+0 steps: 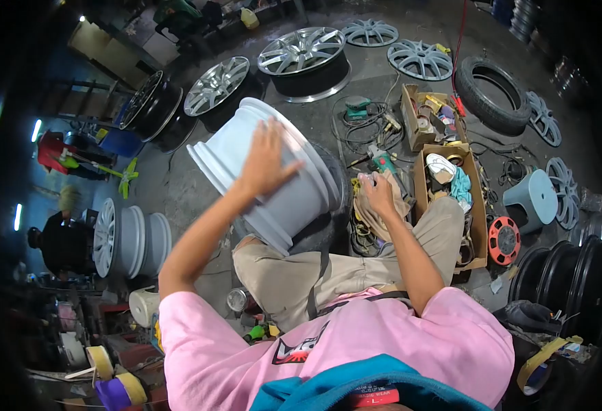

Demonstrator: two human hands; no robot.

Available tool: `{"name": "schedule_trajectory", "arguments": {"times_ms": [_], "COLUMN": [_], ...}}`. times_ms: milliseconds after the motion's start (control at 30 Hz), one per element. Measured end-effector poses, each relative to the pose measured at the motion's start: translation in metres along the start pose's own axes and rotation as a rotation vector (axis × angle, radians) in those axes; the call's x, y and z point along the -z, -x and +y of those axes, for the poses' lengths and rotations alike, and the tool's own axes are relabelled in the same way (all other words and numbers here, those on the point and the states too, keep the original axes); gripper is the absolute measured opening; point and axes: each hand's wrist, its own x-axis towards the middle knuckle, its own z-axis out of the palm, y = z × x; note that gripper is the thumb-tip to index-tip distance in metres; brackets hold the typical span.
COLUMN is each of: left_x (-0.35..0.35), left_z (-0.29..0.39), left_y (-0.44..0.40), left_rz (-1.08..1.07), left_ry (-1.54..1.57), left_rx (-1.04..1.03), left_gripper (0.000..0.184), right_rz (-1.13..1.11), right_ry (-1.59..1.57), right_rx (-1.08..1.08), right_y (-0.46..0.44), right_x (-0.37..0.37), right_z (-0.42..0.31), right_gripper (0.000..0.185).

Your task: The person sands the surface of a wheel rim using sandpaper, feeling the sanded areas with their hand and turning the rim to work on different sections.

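A pale grey wheel rim (236, 147) lies tilted on its side on a dark round support (321, 236) in front of my knees. My left hand (268, 161) rests on the rim's barrel, its fingers spread and its thumb apart. To the right of the rim, my right hand (377, 190) is above a brown cloth (400, 212), its fingers bent together; whatever they hold, if anything, is too small to name. A green power tool (383, 159) lies just beyond that hand.
Cardboard boxes (480, 219) of supplies stand at the right, near a light blue stool (535, 198) and an orange reel (504, 240). Several rims and a tyre (493, 96) ring the floor. Two people (57, 154) are at the far left. Cables lie beyond the rim.
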Motion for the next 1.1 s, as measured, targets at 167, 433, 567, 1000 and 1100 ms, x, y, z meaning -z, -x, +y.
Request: {"name": "schedule_trajectory", "arguments": {"times_ms": [167,433,567,1000,1100], "left_x": [-0.023,0.010,0.000,0.088,0.155], "left_z": [0.113,0.034,0.061,0.105,0.119], "left_y": [0.075,0.007,0.029,0.054,0.067], "left_rz": [-0.301,0.134,0.037,0.089,0.220], "left_ry": [0.410,0.294,0.093,1.140,1.126], "left_rx": [-0.393,0.040,-0.110,0.143,0.245], "left_gripper": [0.074,0.064,0.063,0.027,0.029], "right_rz": [-0.026,-0.086,0.058,-0.365,-0.393], "right_ry": [-0.062,-0.036,0.024,-1.205,-1.183], "right_rx": [-0.154,-0.223,0.117,-0.388,-0.406], "right_y": [0.005,0.012,0.009,0.001,0.005], "right_x": [0.000,0.012,-0.003,0.037,0.038], "right_z": [0.002,0.004,0.022,-0.042,-0.048], "right_gripper": [0.049,0.036,0.033,0.026,0.027]}}
